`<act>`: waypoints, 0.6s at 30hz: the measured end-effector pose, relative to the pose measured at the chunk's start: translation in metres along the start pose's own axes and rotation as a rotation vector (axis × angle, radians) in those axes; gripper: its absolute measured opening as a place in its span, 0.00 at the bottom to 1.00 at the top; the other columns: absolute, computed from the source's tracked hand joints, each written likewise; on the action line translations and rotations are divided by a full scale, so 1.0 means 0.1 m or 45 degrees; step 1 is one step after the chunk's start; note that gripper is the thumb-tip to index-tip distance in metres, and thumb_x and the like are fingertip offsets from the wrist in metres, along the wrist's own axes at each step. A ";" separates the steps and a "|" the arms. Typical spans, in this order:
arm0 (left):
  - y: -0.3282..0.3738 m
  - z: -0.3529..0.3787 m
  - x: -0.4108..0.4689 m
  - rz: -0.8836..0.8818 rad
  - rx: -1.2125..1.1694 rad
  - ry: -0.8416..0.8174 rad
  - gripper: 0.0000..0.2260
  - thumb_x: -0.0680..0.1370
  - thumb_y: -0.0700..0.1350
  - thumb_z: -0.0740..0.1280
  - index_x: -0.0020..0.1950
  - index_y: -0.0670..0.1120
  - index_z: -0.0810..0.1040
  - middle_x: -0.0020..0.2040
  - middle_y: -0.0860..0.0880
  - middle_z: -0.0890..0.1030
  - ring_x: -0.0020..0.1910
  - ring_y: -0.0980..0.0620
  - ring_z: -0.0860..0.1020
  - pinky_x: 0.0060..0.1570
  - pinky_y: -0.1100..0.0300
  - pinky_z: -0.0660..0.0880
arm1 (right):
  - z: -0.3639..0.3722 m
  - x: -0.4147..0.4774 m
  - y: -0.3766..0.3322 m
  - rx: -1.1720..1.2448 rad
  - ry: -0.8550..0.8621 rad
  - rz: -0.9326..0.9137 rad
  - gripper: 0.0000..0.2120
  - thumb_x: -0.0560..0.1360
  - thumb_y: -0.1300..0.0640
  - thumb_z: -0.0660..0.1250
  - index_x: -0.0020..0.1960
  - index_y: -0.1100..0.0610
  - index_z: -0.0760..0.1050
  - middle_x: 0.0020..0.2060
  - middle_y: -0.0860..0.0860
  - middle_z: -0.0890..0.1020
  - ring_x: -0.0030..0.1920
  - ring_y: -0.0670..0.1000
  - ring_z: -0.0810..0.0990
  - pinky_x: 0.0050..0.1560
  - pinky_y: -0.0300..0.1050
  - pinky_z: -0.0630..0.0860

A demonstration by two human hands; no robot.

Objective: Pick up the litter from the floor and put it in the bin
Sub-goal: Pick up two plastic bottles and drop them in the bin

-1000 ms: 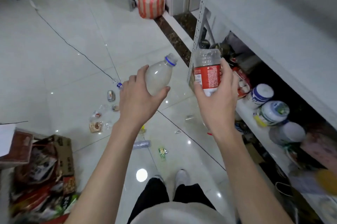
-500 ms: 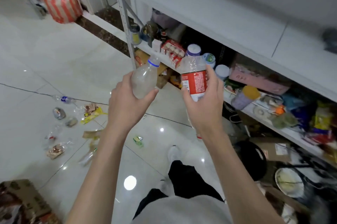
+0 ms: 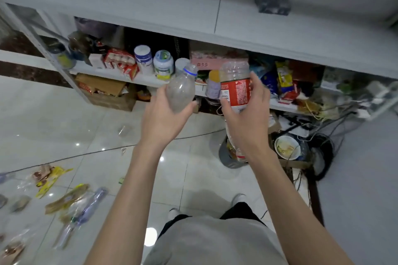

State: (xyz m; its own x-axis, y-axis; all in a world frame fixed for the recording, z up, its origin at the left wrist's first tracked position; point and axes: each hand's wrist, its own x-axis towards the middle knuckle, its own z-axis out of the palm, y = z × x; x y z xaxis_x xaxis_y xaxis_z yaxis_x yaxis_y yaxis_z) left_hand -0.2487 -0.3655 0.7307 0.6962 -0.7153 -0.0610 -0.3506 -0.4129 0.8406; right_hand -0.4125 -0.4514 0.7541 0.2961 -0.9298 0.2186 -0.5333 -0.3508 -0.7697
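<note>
My left hand [image 3: 163, 122] grips a clear, empty plastic bottle [image 3: 181, 90] with a blue neck ring and no cap. My right hand [image 3: 247, 122] grips a second clear bottle with a red label [image 3: 235, 90]. Both bottles are held at chest height in front of the shelf. Below my right wrist a small grey bin [image 3: 225, 158] stands on the floor, partly hidden by my arm, with some litter showing inside. More litter lies on the floor at the lower left: yellow and brown wrappers [image 3: 64, 198] and a flattened clear bottle [image 3: 90, 204].
A white metal shelf [image 3: 137, 77] crammed with jars, boxes and packets runs across in front of me. A cardboard box [image 3: 107, 94] sits under it. A used bowl [image 3: 286, 147] and tangled black cables [image 3: 323, 152] lie right of the bin. My feet stand on glossy white tiles.
I have turned right, so the shelf now faces me, the floor litter has slid to the lower left and the bin has come into view. Both hands keep their bottles.
</note>
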 end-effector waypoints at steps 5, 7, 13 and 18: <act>0.42 0.85 0.05 0.052 0.046 -0.166 0.37 0.65 0.69 0.69 0.69 0.54 0.69 0.64 0.53 0.77 0.65 0.48 0.73 0.62 0.45 0.73 | -0.58 0.18 0.62 -0.003 0.118 0.141 0.39 0.75 0.49 0.72 0.79 0.49 0.55 0.65 0.46 0.65 0.59 0.41 0.68 0.48 0.21 0.63; 0.60 1.25 0.04 0.051 0.047 -0.204 0.37 0.65 0.70 0.69 0.69 0.54 0.68 0.65 0.53 0.76 0.65 0.48 0.73 0.63 0.45 0.73 | -0.82 0.29 0.92 0.005 0.132 0.177 0.39 0.75 0.50 0.72 0.79 0.50 0.55 0.67 0.49 0.66 0.60 0.43 0.69 0.50 0.23 0.62; 1.08 2.50 0.02 -0.049 -0.011 -0.359 0.35 0.66 0.68 0.71 0.67 0.55 0.68 0.61 0.55 0.77 0.61 0.52 0.76 0.61 0.48 0.75 | -1.51 0.69 1.88 0.000 0.169 0.308 0.40 0.74 0.50 0.74 0.79 0.50 0.57 0.63 0.46 0.66 0.54 0.37 0.68 0.48 0.18 0.62; 1.15 3.29 0.13 -0.148 0.056 -0.424 0.37 0.63 0.71 0.69 0.67 0.56 0.68 0.61 0.54 0.77 0.61 0.51 0.76 0.60 0.47 0.76 | -1.70 1.01 2.61 -0.013 0.123 0.399 0.40 0.73 0.51 0.75 0.78 0.50 0.57 0.66 0.48 0.67 0.57 0.37 0.66 0.50 0.17 0.61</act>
State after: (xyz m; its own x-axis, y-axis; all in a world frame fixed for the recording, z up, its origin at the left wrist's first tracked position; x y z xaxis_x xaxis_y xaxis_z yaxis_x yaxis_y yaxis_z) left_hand -0.4858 -0.6073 0.6492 0.4933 -0.8037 -0.3328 -0.3131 -0.5210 0.7941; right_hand -0.6565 -0.6558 0.6769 0.0399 -0.9988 0.0287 -0.5944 -0.0468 -0.8028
